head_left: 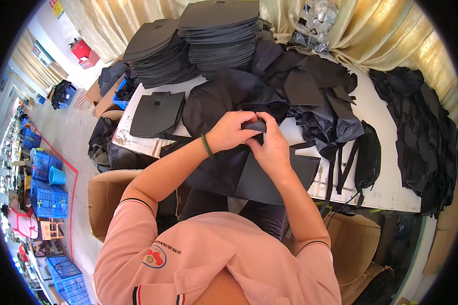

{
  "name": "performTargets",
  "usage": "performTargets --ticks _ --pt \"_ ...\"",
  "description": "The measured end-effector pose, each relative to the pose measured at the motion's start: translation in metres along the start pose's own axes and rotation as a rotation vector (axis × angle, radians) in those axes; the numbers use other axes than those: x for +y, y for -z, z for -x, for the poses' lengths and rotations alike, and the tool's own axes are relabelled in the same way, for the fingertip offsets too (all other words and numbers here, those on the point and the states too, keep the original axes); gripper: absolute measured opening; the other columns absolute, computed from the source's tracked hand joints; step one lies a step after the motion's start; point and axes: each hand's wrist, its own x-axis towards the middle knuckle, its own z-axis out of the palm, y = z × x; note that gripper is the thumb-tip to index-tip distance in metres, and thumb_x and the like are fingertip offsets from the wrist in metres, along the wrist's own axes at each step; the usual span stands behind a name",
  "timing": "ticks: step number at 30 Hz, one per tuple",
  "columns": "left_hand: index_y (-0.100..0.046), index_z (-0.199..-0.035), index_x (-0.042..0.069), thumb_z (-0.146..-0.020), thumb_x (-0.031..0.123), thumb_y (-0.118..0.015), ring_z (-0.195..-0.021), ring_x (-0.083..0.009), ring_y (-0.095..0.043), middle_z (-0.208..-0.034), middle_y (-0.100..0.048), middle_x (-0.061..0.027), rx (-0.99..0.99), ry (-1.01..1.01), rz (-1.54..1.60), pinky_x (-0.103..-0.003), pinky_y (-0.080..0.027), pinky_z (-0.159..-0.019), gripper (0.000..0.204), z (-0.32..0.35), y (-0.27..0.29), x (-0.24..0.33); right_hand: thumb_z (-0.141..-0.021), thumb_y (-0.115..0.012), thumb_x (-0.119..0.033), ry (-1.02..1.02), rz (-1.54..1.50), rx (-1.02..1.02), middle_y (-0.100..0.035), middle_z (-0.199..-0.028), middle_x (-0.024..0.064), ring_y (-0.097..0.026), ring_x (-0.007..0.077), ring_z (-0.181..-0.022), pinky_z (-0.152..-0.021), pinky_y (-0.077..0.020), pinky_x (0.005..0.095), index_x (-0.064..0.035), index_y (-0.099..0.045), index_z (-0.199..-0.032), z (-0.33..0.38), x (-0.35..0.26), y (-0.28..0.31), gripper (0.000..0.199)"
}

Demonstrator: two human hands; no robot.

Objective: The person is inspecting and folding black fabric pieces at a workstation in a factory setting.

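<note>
A scuffed white counter (387,197) stands before satiny gold curtains (392,35); blue crates (51,198) line the floor leftward. Matte black panels (219,43) rise in curved-edged stacks behind limp, faintly glossy black cloth (229,91). Near the counter's front edge, the left hand (228,132) and right hand (274,147) together pinch a small, smooth black piece (257,125).

Both hands (229,133) grip a small black piece (258,125).
</note>
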Motion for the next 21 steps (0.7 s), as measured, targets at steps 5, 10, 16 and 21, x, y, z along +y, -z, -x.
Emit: performTargets --ticks 5,10,16,21 --pt "-0.064 -0.094 -0.001 -0.086 0.016 -0.076 -0.068 -0.0099 -0.057 -0.079 -0.067 -0.0058 -0.029 0.092 0.021 -0.029 -0.047 -0.063 0.023 0.005 0.013 -0.005 -0.087 -0.066 0.002 -0.089 -0.097 0.003 -0.071 -0.103 0.0197 -0.07 0.0394 -0.092 -0.079 -0.0555 0.0433 -0.0164 -0.047 -0.135 0.001 0.013 0.011 0.055" --pt "-0.065 -0.105 0.0 -0.084 -0.002 -0.07 -0.09 -0.0128 -0.067 -0.096 -0.071 -0.0057 0.009 0.12 0.017 -0.029 -0.052 -0.078 0.021 0.016 0.027 -0.02 -0.085 -0.059 0.008 -0.041 -0.108 0.098 -0.071 -0.101 0.0192 -0.07 0.0386 -0.091 -0.078 -0.0554 0.0443 -0.0135 -0.053 -0.127 0.002 0.018 0.04 0.047" --pt "-0.065 -0.106 0.006 -0.071 -0.007 -0.068 -0.093 -0.034 -0.067 -0.101 -0.068 -0.0122 0.167 -0.039 -0.451 -0.039 -0.054 -0.08 0.037 0.045 0.07 -0.035 -0.085 -0.063 0.006 0.13 0.014 -0.161 -0.07 -0.095 0.0168 -0.069 0.0357 -0.084 -0.073 -0.0544 0.0398 -0.0053 -0.065 -0.103 0.031 0.015 0.077 0.021" --pt "-0.067 -0.107 0.003 -0.064 -0.014 -0.062 -0.103 -0.0355 -0.066 -0.105 -0.068 -0.0142 0.125 0.12 -0.646 -0.038 -0.053 -0.088 0.046 0.105 0.123 -0.041 -0.089 -0.064 0.002 -0.112 -0.307 -0.613 -0.071 -0.093 0.0135 -0.07 0.0237 -0.085 -0.076 -0.0523 0.0306 -0.0017 -0.067 -0.103 0.07 0.017 0.108 0.014"
